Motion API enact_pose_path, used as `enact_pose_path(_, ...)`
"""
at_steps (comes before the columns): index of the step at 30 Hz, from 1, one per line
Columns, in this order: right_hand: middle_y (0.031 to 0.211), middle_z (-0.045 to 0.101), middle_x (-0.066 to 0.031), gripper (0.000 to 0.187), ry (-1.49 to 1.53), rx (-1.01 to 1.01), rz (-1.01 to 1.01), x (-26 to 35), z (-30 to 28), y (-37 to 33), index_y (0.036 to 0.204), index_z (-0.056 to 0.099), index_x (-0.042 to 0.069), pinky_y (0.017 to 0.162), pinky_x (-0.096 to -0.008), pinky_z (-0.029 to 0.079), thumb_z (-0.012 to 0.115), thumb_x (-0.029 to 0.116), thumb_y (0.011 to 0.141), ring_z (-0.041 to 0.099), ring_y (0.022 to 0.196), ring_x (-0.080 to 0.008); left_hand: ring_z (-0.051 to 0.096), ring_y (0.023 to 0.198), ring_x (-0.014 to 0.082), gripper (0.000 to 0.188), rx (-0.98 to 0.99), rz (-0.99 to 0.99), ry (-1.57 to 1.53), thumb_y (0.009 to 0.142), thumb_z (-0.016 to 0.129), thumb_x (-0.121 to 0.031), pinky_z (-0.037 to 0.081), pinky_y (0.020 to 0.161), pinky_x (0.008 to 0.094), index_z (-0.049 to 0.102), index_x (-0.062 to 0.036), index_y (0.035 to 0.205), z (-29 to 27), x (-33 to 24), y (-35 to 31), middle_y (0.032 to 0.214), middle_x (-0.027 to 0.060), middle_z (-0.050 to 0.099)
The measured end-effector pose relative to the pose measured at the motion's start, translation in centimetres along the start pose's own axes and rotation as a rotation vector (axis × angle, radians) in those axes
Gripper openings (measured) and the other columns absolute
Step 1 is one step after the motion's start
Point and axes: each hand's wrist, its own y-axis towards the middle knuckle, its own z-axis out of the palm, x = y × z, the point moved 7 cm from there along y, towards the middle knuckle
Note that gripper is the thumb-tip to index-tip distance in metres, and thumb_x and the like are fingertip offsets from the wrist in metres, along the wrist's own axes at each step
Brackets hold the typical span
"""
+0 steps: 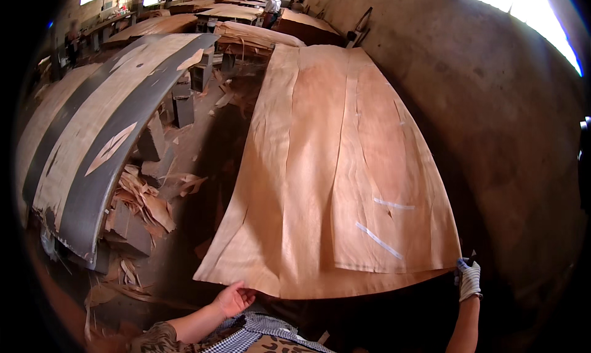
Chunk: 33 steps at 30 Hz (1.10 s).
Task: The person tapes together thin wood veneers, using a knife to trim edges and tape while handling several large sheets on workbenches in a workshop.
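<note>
The bare left hand [234, 299] at 7 o'clock pinches the near edge of the veneer sheet [335, 168] with curled fingers; the gloved right hand [469, 279] at 5 o'clock grips its corner. The sheet lies at centre atop a stacked surface.

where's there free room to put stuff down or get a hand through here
Free: dark floor strip between the veneer stack and the grey-striped table; the gap along the wall. Crowded: veneer scraps and blocks beneath that table.

Head view: worn on the head, looking down and forward along the veneer sheet [332, 168] — its near edge close below.
Reach: fisheye — workshop far end still shows at top.
</note>
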Motion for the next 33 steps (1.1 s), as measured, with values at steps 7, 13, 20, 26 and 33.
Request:
enact_pose_path(7,0.052,0.050,-0.0017,0.015,-0.072,-0.029,-0.010,-1.1,-3.7,8.3,0.080,0.055,0.007,0.030,-0.0228,0.031,0.065,0.015,0.073,0.041,0.034,-0.0112,0.055,0.096,0.0241,0.031,0.138,-0.003,0.423,0.089,0.042,-0.019,0.045,0.081,0.0327,0.048,0.0039,0.109,10.3,5.7,1.0,0.103,0.0170,0.057)
enact_pose_path(13,0.050,0.049,-0.0028,0.014,-0.098,-0.014,-0.029,-1.6,-2.5,15.7,0.079,0.054,0.006,0.029,-0.0234,0.032,0.064,0.013,0.073,0.041,0.032,-0.0118,0.054,0.096,0.0274,0.029,0.098,0.101,0.110,0.088,0.043,-0.023,0.046,0.080,0.0394,0.047,-0.0019,0.107,13.5,6.9,2.7,0.104,0.0166,0.055)
enact_pose_path(20,0.050,0.047,-0.0026,0.015,-0.056,0.021,0.040,-8.4,-2.8,21.7,0.077,0.052,0.006,0.029,-0.0254,0.032,0.064,0.012,0.073,0.040,0.031,-0.0128,0.049,0.104,0.0266,0.038,-0.134,0.579,0.053,0.086,0.047,-0.025,0.042,0.086,0.0437,0.040,-0.0036,0.116,8.2,5.9,3.9,0.117,0.0120,0.047)
enact_pose_path(26,0.048,0.047,-0.0040,0.014,-0.011,0.031,0.150,-15.8,-4.3,23.2,0.076,0.050,0.006,0.028,-0.0263,0.030,0.063,0.010,0.073,0.039,0.031,-0.0132,0.047,0.107,0.0256,0.035,-0.163,0.743,-0.245,0.085,0.047,-0.020,0.037,0.092,0.0389,0.042,-0.0031,0.116,5.3,7.3,3.3,0.117,0.0104,0.049)
enact_pose_path(33,0.049,0.048,-0.0040,0.012,0.068,0.063,0.126,-18.8,-2.3,23.8,0.076,0.051,0.005,0.027,-0.0252,0.030,0.062,0.007,0.073,0.041,0.031,-0.0128,0.048,0.106,0.0268,0.030,-0.277,0.808,-0.227,0.087,0.042,-0.013,0.037,0.092,0.0398,0.043,-0.0032,0.116,2.6,7.4,6.1,0.116,0.0107,0.049)
